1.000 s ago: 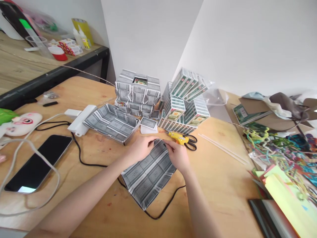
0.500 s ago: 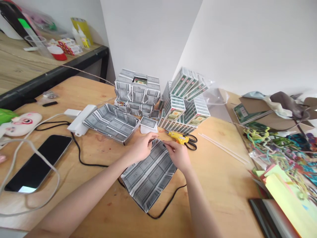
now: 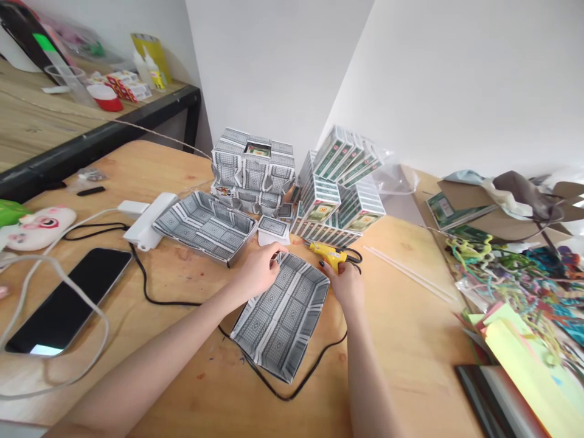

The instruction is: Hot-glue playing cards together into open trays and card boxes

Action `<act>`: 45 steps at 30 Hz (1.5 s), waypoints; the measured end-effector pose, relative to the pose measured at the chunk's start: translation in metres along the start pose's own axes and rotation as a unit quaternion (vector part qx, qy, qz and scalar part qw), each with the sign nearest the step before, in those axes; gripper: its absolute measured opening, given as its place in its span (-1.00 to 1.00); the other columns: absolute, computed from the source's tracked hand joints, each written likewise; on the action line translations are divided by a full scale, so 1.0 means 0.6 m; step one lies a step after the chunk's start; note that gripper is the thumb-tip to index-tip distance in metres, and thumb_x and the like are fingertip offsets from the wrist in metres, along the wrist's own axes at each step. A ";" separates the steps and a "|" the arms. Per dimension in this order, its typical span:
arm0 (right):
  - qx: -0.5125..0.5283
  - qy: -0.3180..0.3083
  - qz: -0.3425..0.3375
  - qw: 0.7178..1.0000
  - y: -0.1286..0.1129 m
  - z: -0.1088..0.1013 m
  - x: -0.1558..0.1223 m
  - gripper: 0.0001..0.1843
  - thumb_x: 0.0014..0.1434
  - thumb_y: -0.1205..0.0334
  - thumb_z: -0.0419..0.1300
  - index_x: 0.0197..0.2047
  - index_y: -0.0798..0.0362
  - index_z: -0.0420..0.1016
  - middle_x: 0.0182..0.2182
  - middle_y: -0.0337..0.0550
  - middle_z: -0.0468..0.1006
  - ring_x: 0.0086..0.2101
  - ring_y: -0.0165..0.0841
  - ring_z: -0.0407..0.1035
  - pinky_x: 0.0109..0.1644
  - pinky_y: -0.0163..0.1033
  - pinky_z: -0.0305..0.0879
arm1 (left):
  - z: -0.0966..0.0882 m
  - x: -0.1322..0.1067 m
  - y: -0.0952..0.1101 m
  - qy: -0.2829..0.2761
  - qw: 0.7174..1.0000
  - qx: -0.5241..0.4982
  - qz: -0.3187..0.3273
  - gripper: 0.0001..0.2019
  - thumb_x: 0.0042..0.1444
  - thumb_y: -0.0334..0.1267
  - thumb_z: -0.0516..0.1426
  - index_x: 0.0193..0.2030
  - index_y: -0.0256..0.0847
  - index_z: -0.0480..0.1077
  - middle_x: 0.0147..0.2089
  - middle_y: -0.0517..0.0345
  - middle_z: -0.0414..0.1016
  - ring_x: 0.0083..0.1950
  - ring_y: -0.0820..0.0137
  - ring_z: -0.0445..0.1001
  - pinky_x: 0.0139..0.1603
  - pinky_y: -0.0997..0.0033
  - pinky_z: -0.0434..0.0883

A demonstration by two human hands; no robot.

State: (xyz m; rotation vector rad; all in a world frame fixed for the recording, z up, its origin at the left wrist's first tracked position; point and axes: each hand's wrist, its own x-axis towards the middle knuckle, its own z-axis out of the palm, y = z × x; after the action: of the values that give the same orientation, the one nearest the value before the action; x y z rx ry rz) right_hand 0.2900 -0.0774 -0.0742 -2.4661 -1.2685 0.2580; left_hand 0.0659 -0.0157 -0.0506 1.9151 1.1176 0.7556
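A tray made of grey-patterned playing cards (image 3: 285, 310) lies tilted in front of me, its inside facing up. My left hand (image 3: 262, 271) pinches its far left corner, with the fingertips partly hidden by the rim. Just right of the tray, my right hand (image 3: 347, 283) has its thumb and fingers around the handle of a yellow glue gun (image 3: 329, 253), which still rests on the table. Scissors with black handles (image 3: 354, 255) lie partly behind the gun.
A second card tray (image 3: 207, 228) and a card-covered box (image 3: 253, 164) stand behind. Stacked card packs (image 3: 322, 198) rise beside them. Clear glue sticks (image 3: 408, 272) lie to the right. A phone (image 3: 70, 298), a white power strip (image 3: 148, 222) and a black cord (image 3: 146, 277) occupy the left.
My right hand has left the tray's far edge and moved right to the glue gun. The tray has turned slightly and its near end has shifted right. My left hand stays at its corner.
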 end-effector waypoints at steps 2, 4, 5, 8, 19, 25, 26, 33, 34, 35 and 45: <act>0.002 0.021 0.002 1.000 -0.005 0.007 -0.001 -0.53 0.03 -0.19 0.08 -0.36 0.10 0.38 -0.31 0.18 0.50 -0.26 -0.07 0.42 -0.32 -0.16 0.26 | 0.002 0.000 -0.003 -0.013 1.000 0.011 0.006 -0.67 -0.03 -0.48 0.00 -0.14 -0.14 0.39 -0.22 0.12 0.52 -0.29 0.30 0.50 -0.17 0.28 0.42; 0.003 0.031 0.008 0.999 -0.008 0.010 -0.003 -0.54 0.04 -0.18 0.08 -0.34 0.11 0.38 -0.28 0.22 0.49 -0.25 -0.06 0.41 -0.31 -0.14 0.27 | 0.004 0.001 -0.007 -0.011 1.000 0.005 0.009 -0.67 -0.02 -0.47 0.01 -0.10 -0.15 0.37 -0.14 0.08 0.52 -0.14 0.27 0.51 -0.06 0.25 0.42; 0.005 0.034 0.010 0.999 -0.009 0.011 -0.004 -0.55 0.04 -0.17 0.08 -0.34 0.10 0.37 -0.29 0.21 0.49 -0.25 -0.06 0.42 -0.30 -0.13 0.28 | 0.005 0.001 -0.008 -0.006 1.000 -0.006 0.004 -0.66 -0.02 -0.47 0.01 -0.08 -0.16 0.35 -0.11 0.06 0.51 -0.08 0.27 0.50 -0.02 0.25 0.41; 0.012 0.036 0.016 0.999 -0.012 0.013 -0.008 -0.58 0.03 -0.14 0.09 -0.34 0.10 0.36 -0.30 0.21 0.49 -0.22 -0.03 0.41 -0.26 -0.10 0.29 | 0.006 0.002 -0.011 -0.001 0.999 -0.038 -0.031 -0.65 -0.03 -0.46 0.04 -0.05 -0.20 0.34 -0.06 0.01 0.50 -0.02 0.25 0.49 0.04 0.21 0.39; 0.096 0.036 0.082 0.991 -0.018 -0.003 -0.014 -0.60 -0.11 -0.03 0.19 -0.29 0.10 0.34 -0.31 0.13 0.53 -0.26 -0.03 0.45 -0.29 -0.09 0.33 | 0.016 0.004 -0.030 0.001 0.939 -0.304 -0.160 -0.65 -0.23 -0.46 0.09 -0.20 -0.26 0.32 -0.14 0.04 0.47 -0.02 0.23 0.43 0.09 0.13 0.31; 0.266 -0.047 0.054 0.961 -0.030 -0.071 -0.028 -0.64 -0.06 0.09 0.13 -0.21 0.12 0.38 -0.37 -0.07 0.57 -0.49 -0.26 0.48 -0.47 -0.26 0.33 | 0.011 -0.006 -0.040 0.019 0.920 -0.375 -0.108 -0.70 -0.19 -0.41 0.12 -0.23 -0.20 0.26 -0.21 0.16 0.40 -0.07 0.32 0.41 0.10 0.19 0.28; 0.261 -0.035 0.048 0.963 -0.037 -0.082 -0.030 -0.63 -0.10 0.07 0.17 -0.24 0.12 0.38 -0.41 -0.08 0.56 -0.53 -0.27 0.46 -0.50 -0.26 0.31 | 0.011 -0.007 -0.041 0.021 0.924 -0.369 -0.095 -0.72 -0.18 -0.41 0.12 -0.25 -0.19 0.26 -0.21 0.15 0.39 -0.07 0.33 0.40 0.10 0.20 0.28; 0.125 0.002 -0.069 0.990 -0.087 -0.095 -0.028 -0.60 -0.18 0.05 0.26 -0.27 -0.01 0.27 -0.41 -0.16 0.52 -0.40 -0.24 0.43 -0.40 -0.25 0.27 | 0.015 -0.009 -0.046 0.024 0.936 -0.342 -0.074 -0.76 -0.12 -0.38 0.12 -0.25 -0.18 0.24 -0.19 0.15 0.35 -0.07 0.35 0.38 0.08 0.23 0.29; 0.105 -0.008 -0.078 0.991 -0.090 -0.091 -0.026 -0.64 -0.15 0.09 0.23 -0.27 -0.01 0.26 -0.41 -0.17 0.52 -0.40 -0.24 0.43 -0.39 -0.25 0.26 | 0.015 -0.010 -0.046 0.030 0.937 -0.341 -0.075 -0.75 -0.13 -0.38 0.12 -0.24 -0.18 0.24 -0.20 0.16 0.35 -0.07 0.35 0.38 0.08 0.23 0.29; 0.087 -0.016 -0.083 0.993 -0.093 -0.087 -0.025 -0.67 -0.13 0.12 0.20 -0.26 -0.01 0.26 -0.41 -0.17 0.51 -0.39 -0.24 0.43 -0.38 -0.25 0.26 | 0.015 -0.010 -0.045 0.033 0.937 -0.340 -0.076 -0.74 -0.13 -0.38 0.12 -0.23 -0.18 0.23 -0.20 0.16 0.34 -0.07 0.36 0.38 0.07 0.24 0.29; 0.016 -0.032 -0.066 0.997 -0.095 -0.082 -0.018 -0.67 -0.12 0.21 0.11 -0.21 0.01 0.22 -0.42 -0.17 0.48 -0.45 -0.28 0.39 -0.46 -0.29 0.19 | 0.016 -0.010 -0.045 0.028 0.933 -0.353 -0.071 -0.77 -0.12 -0.40 0.12 -0.26 -0.19 0.24 -0.23 0.16 0.33 -0.09 0.36 0.38 0.04 0.26 0.32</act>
State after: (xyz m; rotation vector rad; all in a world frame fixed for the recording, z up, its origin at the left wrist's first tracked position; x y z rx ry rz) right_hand 0.2566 -0.0668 -0.0064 -2.3517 -1.4358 0.3236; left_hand 0.0592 -0.0155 -0.0792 1.2009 0.8429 0.9720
